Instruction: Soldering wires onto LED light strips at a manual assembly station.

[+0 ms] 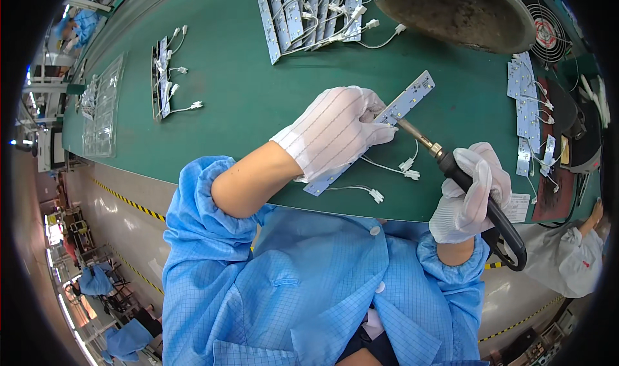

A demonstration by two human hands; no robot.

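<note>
My gloved left hand [342, 130] is closed over the middle of a long white LED circuit strip [412, 97], which slants up to the right above the green bench. White wires with small plug connectors [407, 167] trail from the strip's near side. In my gloved right hand [472, 192] is a soldering iron [461, 176] with a black handle. Its metal tip meets the strip just beside my left fingertips, where the exact contact point is too small to make out.
Several wired LED strips [300, 14] lie at the back middle, and a smaller bundle [161, 79] at the left. A clear plastic tray [103, 111] stands farther left. A round metal fume hood [458, 11] overhangs the back right, near a fan [547, 34]. More strips [525, 101] lie right.
</note>
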